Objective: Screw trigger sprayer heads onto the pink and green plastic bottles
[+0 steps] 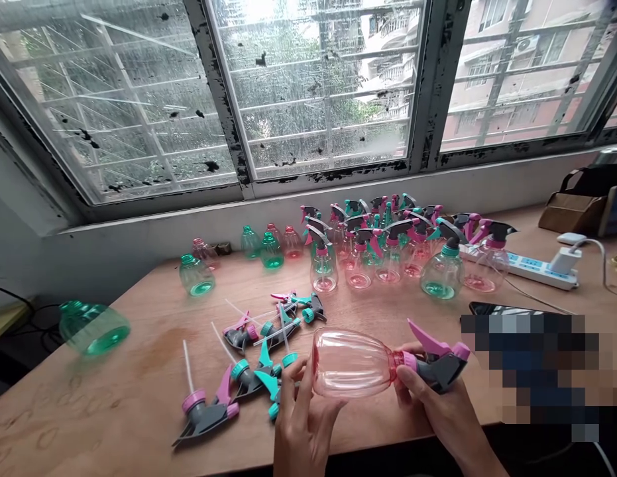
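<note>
A clear pink spray bottle [352, 363] lies sideways in the air over the table's front edge, its neck pointing right. At the neck, my right hand [432, 391] pinches around the pink collar of a grey-and-pink trigger sprayer [442, 364]. My left hand [305, 411] holds the bottle's base end, fingers on the near left side and thumb underneath. Just left of that hand lie several loose trigger sprayers [248, 374] with teal or pink collars, some with thin white tubes. One pink-collared sprayer [203, 417] rests nearest the front edge.
Several assembled spray bottles [360, 265] stand by the window wall. Green and pink bottles without sprayers [196, 275] stand at the back left; a green bottle [94, 329] tilts at far left. A power strip [531, 265] and a dark phone [507, 310] are on the right.
</note>
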`<state>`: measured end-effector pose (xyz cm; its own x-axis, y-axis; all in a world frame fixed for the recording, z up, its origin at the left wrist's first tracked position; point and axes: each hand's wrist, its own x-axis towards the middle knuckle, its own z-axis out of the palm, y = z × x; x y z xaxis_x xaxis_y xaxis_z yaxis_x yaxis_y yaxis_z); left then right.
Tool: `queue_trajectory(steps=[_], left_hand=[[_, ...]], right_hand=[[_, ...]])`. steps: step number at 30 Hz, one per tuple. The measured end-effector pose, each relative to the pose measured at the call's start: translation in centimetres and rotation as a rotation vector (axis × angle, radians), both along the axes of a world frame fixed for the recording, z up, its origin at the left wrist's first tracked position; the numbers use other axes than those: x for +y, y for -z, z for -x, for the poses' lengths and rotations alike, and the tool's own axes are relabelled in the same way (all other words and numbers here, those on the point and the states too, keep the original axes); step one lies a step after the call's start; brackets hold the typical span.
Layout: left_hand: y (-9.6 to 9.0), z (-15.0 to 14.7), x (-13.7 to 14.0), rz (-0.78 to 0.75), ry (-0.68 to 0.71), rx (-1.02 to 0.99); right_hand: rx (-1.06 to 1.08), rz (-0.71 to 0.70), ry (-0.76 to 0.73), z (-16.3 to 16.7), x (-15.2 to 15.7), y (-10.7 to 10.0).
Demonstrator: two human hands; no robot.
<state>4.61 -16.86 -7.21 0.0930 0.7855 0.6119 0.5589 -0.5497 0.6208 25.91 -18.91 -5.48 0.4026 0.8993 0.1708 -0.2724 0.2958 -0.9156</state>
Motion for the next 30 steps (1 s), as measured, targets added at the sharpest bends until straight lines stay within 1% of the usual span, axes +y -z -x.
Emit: queue_trajectory(steps=[3, 7, 12, 15, 18, 21, 26, 28, 30], left_hand=[[0.1, -0.1, 0.1, -0.056, -0.042, -0.008], [-0.2, -0.1, 0.1, -0.043, 0.005, -0.048], [-0.5, -0.2, 0.1, -0.012, 0.028, -0.225], [-0.9, -0.5, 0.1, -0.006, 0.032, -0.294], [-1.3, -0.7, 0.2, -0.025, 0.044, -0.277], [-1.1, -0.7, 0.3, -0.044, 0.037, -0.233], [-0.2, -0.3, 0.0, 0.06, -0.034, -0.125], [0.0, -0.1, 0.0, 0.103, -0.044, -0.141], [-0.1, 0.0, -0.1, 0.154, -0.021, -0.188]], right_hand=[[-0.024, 0.024, -0.024, 0.0, -0.1, 0.2], [-0.051, 0.036, -0.038, -0.2, -0.2, 0.6], [-0.075, 0.007, -0.091, -0.3, -0.5, 0.9], [-0.088, 0.017, -0.084, -0.3, -0.5, 0.9], [-0.077, 0.019, -0.057, -0.2, -0.3, 0.7], [-0.047, -0.007, -0.031, -0.1, -0.1, 0.6], [-0.032, -0.003, -0.029, -0.2, 0.0, 0.7], [-0.036, 0.014, -0.04, -0.2, -0.1, 0.8], [-0.05, 0.03, -0.047, -0.2, -0.3, 0.9]])
